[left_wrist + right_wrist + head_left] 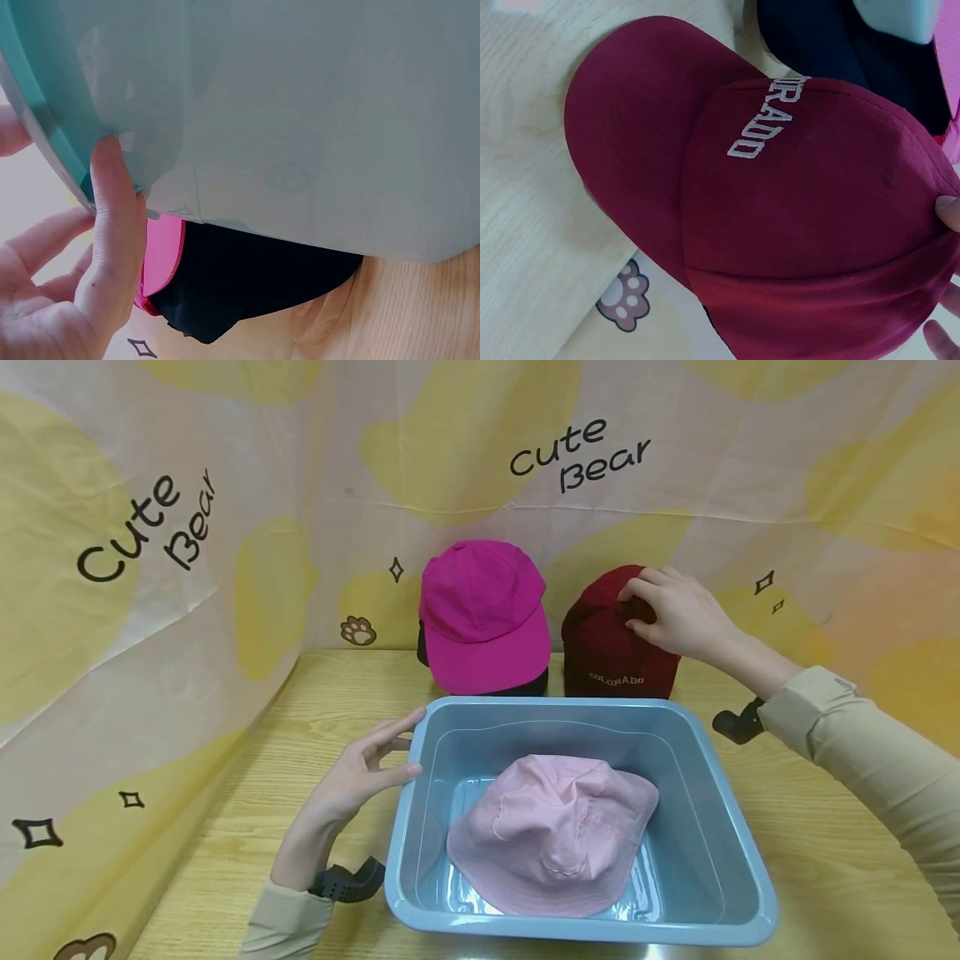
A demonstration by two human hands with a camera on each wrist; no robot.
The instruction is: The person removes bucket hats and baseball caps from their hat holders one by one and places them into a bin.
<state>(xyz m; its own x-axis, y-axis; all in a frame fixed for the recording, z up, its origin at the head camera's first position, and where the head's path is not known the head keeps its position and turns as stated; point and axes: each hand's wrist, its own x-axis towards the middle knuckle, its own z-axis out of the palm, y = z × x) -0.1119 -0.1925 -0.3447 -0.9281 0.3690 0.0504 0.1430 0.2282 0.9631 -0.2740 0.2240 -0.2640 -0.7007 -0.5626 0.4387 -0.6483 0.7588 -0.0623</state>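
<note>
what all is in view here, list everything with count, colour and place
bucket hat: 1, pale pink, inside the basin
basin: 1, light blue, on the table
magenta cap: 1, magenta, behind the basin
dark item: at least 1, black, beneath the magenta cap
COLORADO cap: 1, dark red, behind the basin
table: 1, light wood, underneath
backdrop: 1, yellow and pale, behind and left
wrist devices: 2, black, at the wrists
sleeves: 2, beige, on the forearms
hands: 2, bare; left touching the basin's rim, right pinching the COLORADO cap
</note>
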